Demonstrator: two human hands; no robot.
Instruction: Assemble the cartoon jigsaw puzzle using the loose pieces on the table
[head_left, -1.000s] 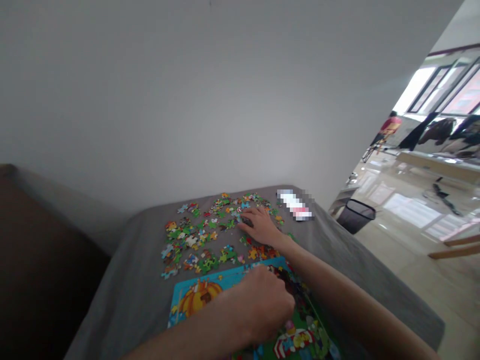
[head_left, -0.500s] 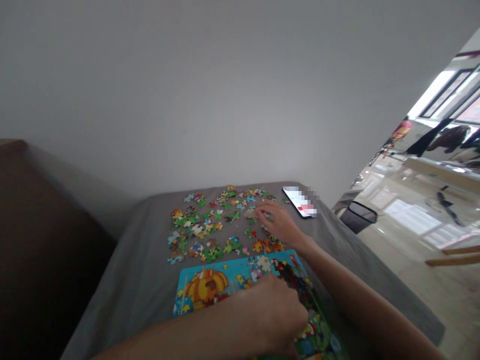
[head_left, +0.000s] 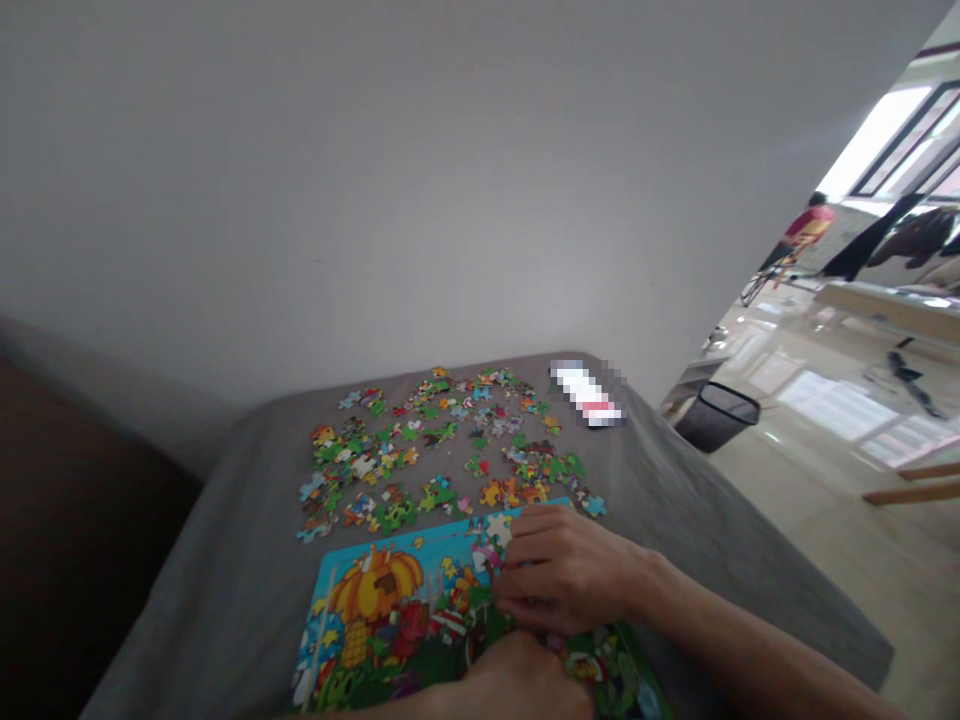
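A colourful jigsaw puzzle board [head_left: 367, 590] with a pumpkin picture lies at the near end of the grey-covered table [head_left: 225, 570], running out of view at the bottom. My right hand [head_left: 566, 570] rests on its upper right part, fingers curled close to a pale loose puzzle piece [head_left: 499, 530]. Whether those fingers pinch anything is hidden. Just below, my left hand [head_left: 517, 685] is on the board too, cut off by the frame's bottom edge. Several loose puzzle pieces [head_left: 427, 450] are spread over the cloth beyond the board.
A smartphone [head_left: 587, 393], its screen blurred, lies at the table's far corner. Past the right edge, a black wastebasket [head_left: 716, 417] stands on a glossy floor, and a person [head_left: 806, 230] is far off. A dark brown sofa [head_left: 67, 550] is at left, a wall beyond.
My right hand has come back from the loose pieces to the board, above my left hand. My left hand has dropped lower in the view. The whole board now shows more.
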